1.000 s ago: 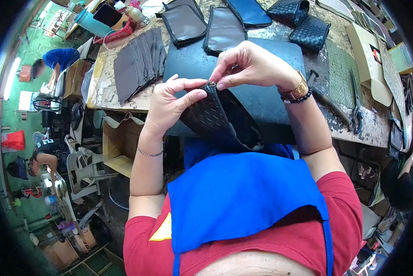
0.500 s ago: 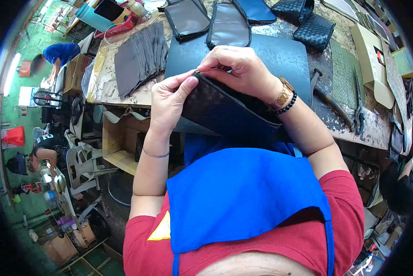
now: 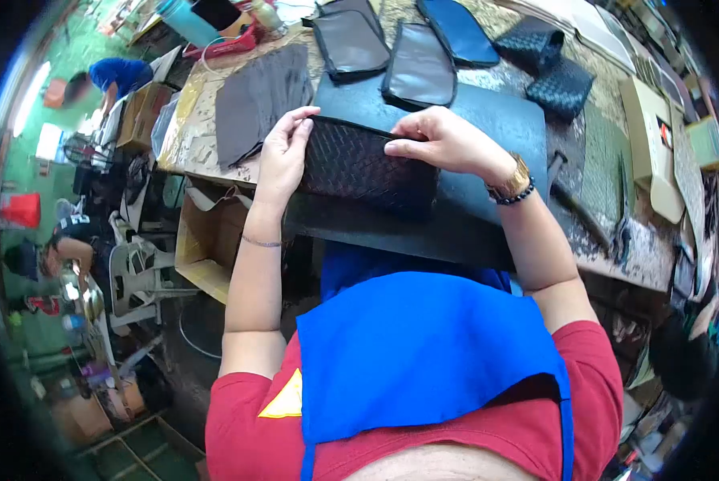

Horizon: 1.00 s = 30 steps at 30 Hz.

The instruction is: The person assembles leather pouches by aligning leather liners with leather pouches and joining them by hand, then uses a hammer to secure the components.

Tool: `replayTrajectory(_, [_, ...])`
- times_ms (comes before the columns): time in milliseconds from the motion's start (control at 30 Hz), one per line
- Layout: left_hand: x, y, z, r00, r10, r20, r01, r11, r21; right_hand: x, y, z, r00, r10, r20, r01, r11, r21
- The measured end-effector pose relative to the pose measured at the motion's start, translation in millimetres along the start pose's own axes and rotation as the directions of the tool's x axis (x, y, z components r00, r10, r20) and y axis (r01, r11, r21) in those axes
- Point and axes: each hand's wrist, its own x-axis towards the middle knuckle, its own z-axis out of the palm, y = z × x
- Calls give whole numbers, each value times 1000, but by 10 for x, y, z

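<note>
A black woven-pattern pouch (image 3: pixel 363 170) hangs between my two hands, its zipper edge on top, over the front edge of the dark work board (image 3: pixel 488 120). At its upper left corner, my left hand (image 3: pixel 283 156) pinches it between thumb and fingers. My right hand (image 3: pixel 448 144) grips the top edge farther right, thumb in front. Behind the pouch lie flat grey pouches with black borders (image 3: pixel 420 62) and a blue one (image 3: pixel 459 32). Two woven pouches (image 3: pixel 561 86) stand at the back right.
A stack of dark sheets (image 3: pixel 259 100) lies left of the board. A hammer (image 3: pixel 580 210) and scissors (image 3: pixel 622 204) are on the right, near an open cardboard box (image 3: pixel 652 148). Another box (image 3: pixel 203 240) sits under the table's left side. Other people work at far left and right.
The pouch has turned so its woven face shows. My right hand has moved right along its top edge, away from my left hand, which has shifted slightly. The view has shifted too.
</note>
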Motion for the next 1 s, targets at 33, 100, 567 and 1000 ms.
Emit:
replayTrajectory(33, [-2,-2,-63,1000,-28,4,28,999,33,1,-11,57,974,-148,-170,131,985,-110])
replayTrajectory(100, [-16,-31,-72,994,58,-92,-49,994,97,-30,-12,220,775,-462,-431,319,875,-363])
replayTrajectory(567, [171,-686,-914,956,2,-293,229,617,753,-824,-1164,212,473,-880,37,771,434,467])
replayTrajectory(1000, [357,-882,-1387,918,-270,-289,381,799,464,884,-1047,467,775,-597,-207,632,742,226])
